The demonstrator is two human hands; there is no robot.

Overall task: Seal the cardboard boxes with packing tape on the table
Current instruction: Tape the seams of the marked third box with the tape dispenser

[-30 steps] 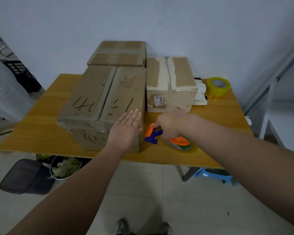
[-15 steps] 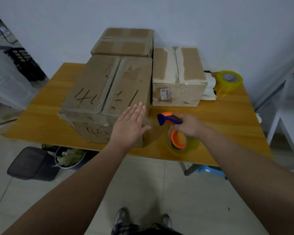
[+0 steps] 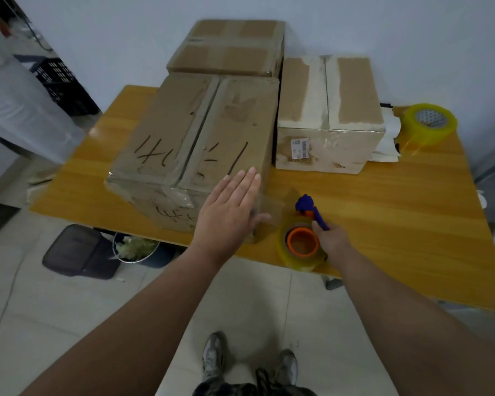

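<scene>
Our left hand [image 3: 229, 208] lies flat on the illegibly marker-scrawled box [image 3: 160, 132]; our right hand [image 3: 331, 238] grips the tape dispenser [image 3: 289, 241].

The large brown cardboard box with black handwriting [image 3: 189, 144] looks matt and creased, with glossy clear tape along its near edge. The smaller cardboard box on the right [image 3: 329, 110] shows rough, pale torn patches. The yellow wood-grain table [image 3: 397, 210] is smooth. The orange-and-blue plastic tape dispenser [image 3: 289, 242] carries glossy translucent tape.
</scene>
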